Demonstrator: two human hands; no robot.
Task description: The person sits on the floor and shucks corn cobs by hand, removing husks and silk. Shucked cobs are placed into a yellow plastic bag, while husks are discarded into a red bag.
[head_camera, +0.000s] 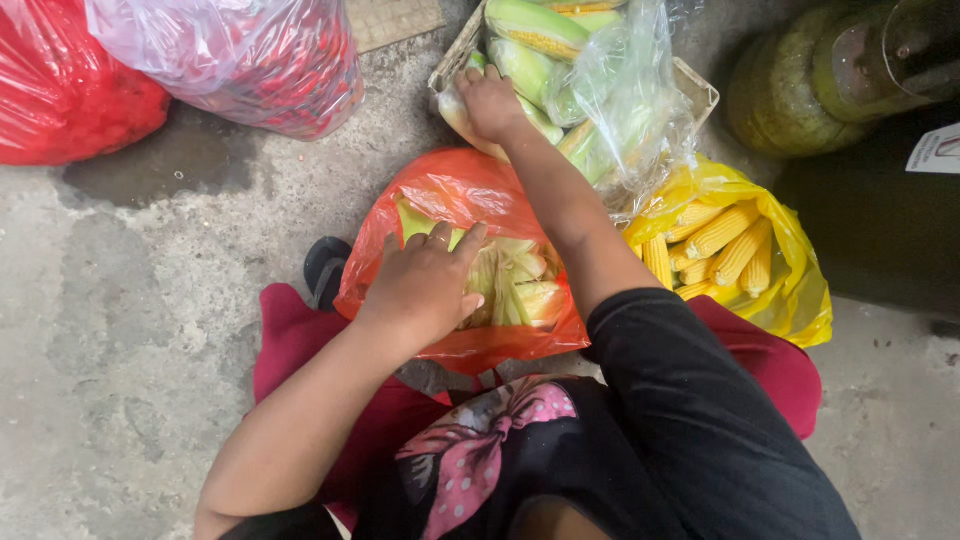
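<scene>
An orange-red plastic bag (455,195) sits open on the concrete floor, just in front of the person's knees. It is crumpled and glossy, and holds pale green and cream corn husks (515,280) lying loosely, pressed flat on the near side. Further away, an unhusked corn cob (465,110), pale green, lies at the edge of a box, partly hidden, probably touching the cobs beside it.

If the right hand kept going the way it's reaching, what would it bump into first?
The right hand already rests on an unhusked corn cob in the crate. Going straight on, it would probably meet the next green cobs piled just beyond, though depth is unclear.
</scene>
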